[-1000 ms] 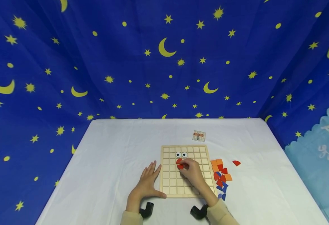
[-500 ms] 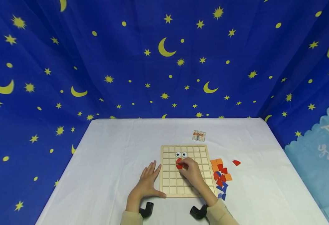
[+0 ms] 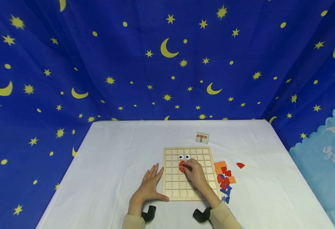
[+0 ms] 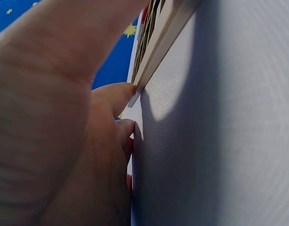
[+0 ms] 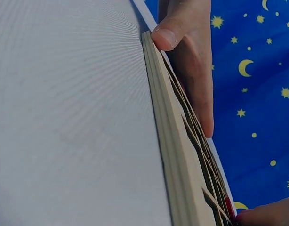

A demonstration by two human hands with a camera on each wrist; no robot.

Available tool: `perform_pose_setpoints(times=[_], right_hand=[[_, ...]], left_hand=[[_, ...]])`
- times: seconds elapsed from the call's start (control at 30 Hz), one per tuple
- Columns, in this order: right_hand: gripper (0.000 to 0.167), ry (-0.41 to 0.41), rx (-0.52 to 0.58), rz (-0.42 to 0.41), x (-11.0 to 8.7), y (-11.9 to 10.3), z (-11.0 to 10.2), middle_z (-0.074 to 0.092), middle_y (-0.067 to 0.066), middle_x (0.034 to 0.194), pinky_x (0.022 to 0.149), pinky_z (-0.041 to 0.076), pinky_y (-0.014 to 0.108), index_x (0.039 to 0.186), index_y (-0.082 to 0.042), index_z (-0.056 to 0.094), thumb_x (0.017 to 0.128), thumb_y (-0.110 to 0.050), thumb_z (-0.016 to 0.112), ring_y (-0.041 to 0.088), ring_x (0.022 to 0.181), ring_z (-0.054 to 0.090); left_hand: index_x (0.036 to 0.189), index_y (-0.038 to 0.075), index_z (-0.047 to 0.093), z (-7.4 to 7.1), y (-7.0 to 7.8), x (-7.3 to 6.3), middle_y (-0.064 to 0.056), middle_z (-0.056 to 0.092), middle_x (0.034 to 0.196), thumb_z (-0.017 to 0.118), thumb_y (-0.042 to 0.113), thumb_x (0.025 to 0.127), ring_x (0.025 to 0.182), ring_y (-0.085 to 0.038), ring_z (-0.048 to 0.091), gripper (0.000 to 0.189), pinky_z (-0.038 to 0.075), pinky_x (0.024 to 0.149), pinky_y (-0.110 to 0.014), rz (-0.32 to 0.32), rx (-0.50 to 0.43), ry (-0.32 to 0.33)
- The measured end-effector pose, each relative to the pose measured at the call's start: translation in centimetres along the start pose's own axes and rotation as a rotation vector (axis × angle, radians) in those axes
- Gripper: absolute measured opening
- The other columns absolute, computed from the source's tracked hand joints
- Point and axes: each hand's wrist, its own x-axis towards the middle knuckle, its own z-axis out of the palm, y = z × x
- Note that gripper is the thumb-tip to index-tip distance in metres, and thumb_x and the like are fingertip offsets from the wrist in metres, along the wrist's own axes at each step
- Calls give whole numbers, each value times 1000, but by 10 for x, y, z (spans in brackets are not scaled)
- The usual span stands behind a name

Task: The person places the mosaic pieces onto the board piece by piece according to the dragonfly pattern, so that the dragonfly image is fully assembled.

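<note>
My left hand (image 3: pixel 149 184) lies spread with straight fingers along the left side of a wooden grid board (image 3: pixel 168 187). Its thumb reaches the board's front left corner, and in the left wrist view a fingertip meets the board's edge. On the board my right hand (image 3: pixel 196 175) pinches at a red quarter-circle piece (image 3: pixel 181 170) with curled fingers. Another red quarter-circle piece (image 3: pixel 181 163) lies just behind it, so the two make a rounded left half. The fingertips cover their right side. Two round eye pieces (image 3: pixel 181 157) sit in cells behind them.
Orange squares (image 3: pixel 231 179), red quarter-circles (image 3: pixel 228 173) and blue pieces (image 3: pixel 227 200) lie heaped right of the board. One red quarter-circle (image 3: pixel 240 165) is apart. A small pattern card (image 3: pixel 202 138) lies behind the board. Starry blue cloth (image 3: pixel 138 63) surrounds the white table (image 3: pixel 121 143).
The nearer red piece has shifted slightly and now lines up with the one behind it. My right thumb and finger have drawn closer together. The left hand stays in place.
</note>
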Motion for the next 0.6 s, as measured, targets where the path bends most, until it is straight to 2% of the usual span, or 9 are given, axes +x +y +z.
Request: perform_pose_setpoints(times=[0.13,0.4,0.6], right_hand=[[11,-12,-39,-7,1,0,1,63,5,85,72,56,29,85,2,73,76,7,70,19,80,63],[10,-40,-38,4,0,-2,1,60,5,86,69,55,26,85,5,73,77,8,69,17,80,61],[8,-58,-32,11,0,-4,-4,62,5,88,70,55,26,86,2,73,79,3,69,16,81,61]], left_hand=[[150,6,26,0,1,0,-22,13,159,89,47,52,148,-39,10,124,8,120,-57,-9,4,4],[150,5,27,0,2,-1,-22,13,159,89,47,52,148,-39,11,123,9,120,-57,-10,4,13],[149,4,27,-1,4,-1,-22,14,159,89,45,53,148,-39,11,122,9,120,-57,-10,5,13]])
